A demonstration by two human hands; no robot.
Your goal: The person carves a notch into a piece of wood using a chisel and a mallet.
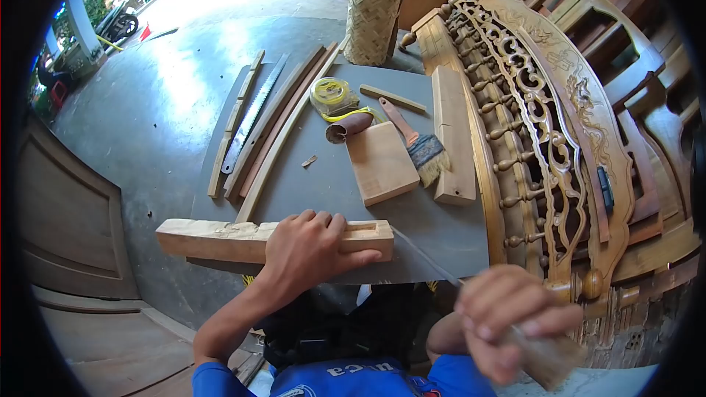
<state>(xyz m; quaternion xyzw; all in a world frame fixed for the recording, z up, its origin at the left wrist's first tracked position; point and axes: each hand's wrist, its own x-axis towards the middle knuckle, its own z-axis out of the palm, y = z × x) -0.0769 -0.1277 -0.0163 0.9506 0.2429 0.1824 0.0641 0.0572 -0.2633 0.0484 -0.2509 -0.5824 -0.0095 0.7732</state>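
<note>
My left hand [305,246] is closed over a pale wooden beam [213,242], pressing it down at the near edge of the grey tabletop. A rectangular recess shows in the beam's top near its right end; its far-left top edge is rough. My right hand [515,312], smeared by motion, grips the wooden handle of a chisel-like tool [426,259] with a long thin metal blade. The blade slants up to the beam's right end; whether it touches cannot be made out. Beyond my hands lie a square wooden block [381,163] and a paintbrush [425,151].
A handsaw [254,114] lies among wooden strips [283,129] on the grey tabletop [316,191]. Near the back are a yellow tape roll [331,94] and a rolled brown piece [349,127]. A wooden block [453,132] and carved furniture panel [544,125] border the right side.
</note>
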